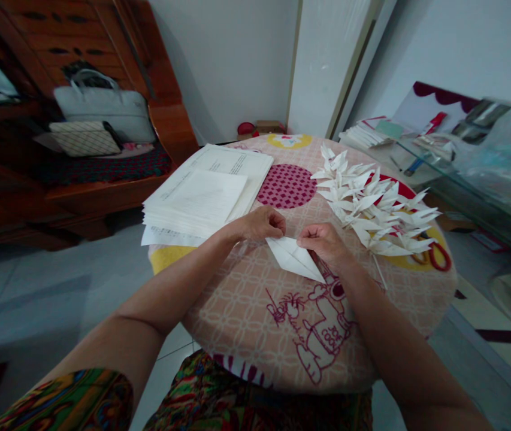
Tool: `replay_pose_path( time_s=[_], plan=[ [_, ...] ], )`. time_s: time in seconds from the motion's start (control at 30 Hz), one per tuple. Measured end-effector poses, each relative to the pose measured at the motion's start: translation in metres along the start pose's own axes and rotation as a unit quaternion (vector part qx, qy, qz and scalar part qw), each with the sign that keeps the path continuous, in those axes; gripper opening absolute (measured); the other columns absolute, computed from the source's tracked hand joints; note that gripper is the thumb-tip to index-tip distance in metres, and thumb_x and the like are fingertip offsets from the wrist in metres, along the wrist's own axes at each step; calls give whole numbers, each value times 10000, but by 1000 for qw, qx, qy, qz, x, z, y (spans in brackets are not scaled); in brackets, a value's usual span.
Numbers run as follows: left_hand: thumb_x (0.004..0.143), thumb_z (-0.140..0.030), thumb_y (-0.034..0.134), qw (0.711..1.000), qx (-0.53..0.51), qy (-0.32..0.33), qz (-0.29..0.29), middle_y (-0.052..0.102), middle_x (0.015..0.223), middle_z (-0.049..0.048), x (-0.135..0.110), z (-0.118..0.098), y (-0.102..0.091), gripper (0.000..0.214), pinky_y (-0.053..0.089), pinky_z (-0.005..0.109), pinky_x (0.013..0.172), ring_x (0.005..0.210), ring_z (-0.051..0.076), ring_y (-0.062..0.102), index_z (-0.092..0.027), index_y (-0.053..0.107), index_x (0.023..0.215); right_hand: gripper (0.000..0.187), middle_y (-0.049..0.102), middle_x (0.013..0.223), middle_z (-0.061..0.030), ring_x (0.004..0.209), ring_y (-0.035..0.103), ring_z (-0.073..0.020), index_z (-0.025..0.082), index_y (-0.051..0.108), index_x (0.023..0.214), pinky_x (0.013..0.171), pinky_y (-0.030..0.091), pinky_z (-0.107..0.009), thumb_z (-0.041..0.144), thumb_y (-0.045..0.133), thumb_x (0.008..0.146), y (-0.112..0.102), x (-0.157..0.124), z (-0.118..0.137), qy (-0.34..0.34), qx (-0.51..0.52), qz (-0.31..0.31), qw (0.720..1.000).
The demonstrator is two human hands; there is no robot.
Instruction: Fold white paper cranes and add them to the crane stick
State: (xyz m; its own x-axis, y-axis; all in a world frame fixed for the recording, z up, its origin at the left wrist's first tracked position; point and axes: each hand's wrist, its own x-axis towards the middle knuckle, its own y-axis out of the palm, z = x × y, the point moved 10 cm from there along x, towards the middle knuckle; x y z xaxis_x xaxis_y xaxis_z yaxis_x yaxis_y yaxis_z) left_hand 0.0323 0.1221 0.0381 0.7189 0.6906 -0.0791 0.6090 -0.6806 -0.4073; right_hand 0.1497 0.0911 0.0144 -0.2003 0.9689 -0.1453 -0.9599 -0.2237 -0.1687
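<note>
A white folded paper piece (295, 257), kite-shaped with a long point toward me, lies on the round table (255, 335). My left hand (262, 223) has its fingers curled and pinches the paper's far left corner. My right hand (324, 241) is closed on the paper's far right edge, fingers pressed down on the fold. Both forearms reach in from below. Just right of my right hand lies a heap of several finished white paper cranes (374, 206).
A thick stack of white printed sheets (205, 194) sits on the table's far left. A wooden bench with a grey handbag (102, 111) stands at the left. A glass table (475, 173) with papers and pens is at the right.
</note>
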Motion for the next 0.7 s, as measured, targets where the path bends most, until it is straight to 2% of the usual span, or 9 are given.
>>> replay_pose_path(
  time_s=[0.2, 0.5, 0.6, 0.7],
  plan=[
    [644, -164, 567, 1000, 2, -29, -4, 492, 520, -44, -2, 9, -5, 59, 256, 197, 465, 479, 56, 385, -140, 609, 610, 135, 537, 505, 39, 486, 419, -84, 174, 617, 539, 466, 290, -219, 295, 676, 541, -5, -2, 2, 17, -1, -6, 1000],
    [660, -139, 555, 999, -12, -40, -10, 472, 507, -44, -2, 18, -9, 75, 247, 202, 456, 467, 56, 367, -136, 602, 601, 88, 534, 459, 54, 392, 430, -88, 188, 641, 590, 384, 281, -205, 264, 673, 562, -10, -5, -13, 69, 10, 2, 998],
    [674, -132, 575, 997, -46, -51, -29, 521, 540, -30, -4, 19, -12, 77, 312, 194, 489, 501, 61, 429, -127, 615, 607, 83, 542, 467, 56, 386, 420, -84, 187, 651, 596, 378, 262, -204, 260, 680, 570, -14, -6, -14, 71, 15, 2, 997],
    [759, -231, 631, 982, -158, -50, -91, 674, 731, 29, -6, 22, -22, 120, 468, 216, 634, 663, 104, 600, -121, 680, 761, 104, 558, 468, 49, 398, 435, -85, 183, 654, 576, 391, 271, -206, 272, 707, 561, -19, -5, -14, 67, 29, -15, 997]
  ],
)
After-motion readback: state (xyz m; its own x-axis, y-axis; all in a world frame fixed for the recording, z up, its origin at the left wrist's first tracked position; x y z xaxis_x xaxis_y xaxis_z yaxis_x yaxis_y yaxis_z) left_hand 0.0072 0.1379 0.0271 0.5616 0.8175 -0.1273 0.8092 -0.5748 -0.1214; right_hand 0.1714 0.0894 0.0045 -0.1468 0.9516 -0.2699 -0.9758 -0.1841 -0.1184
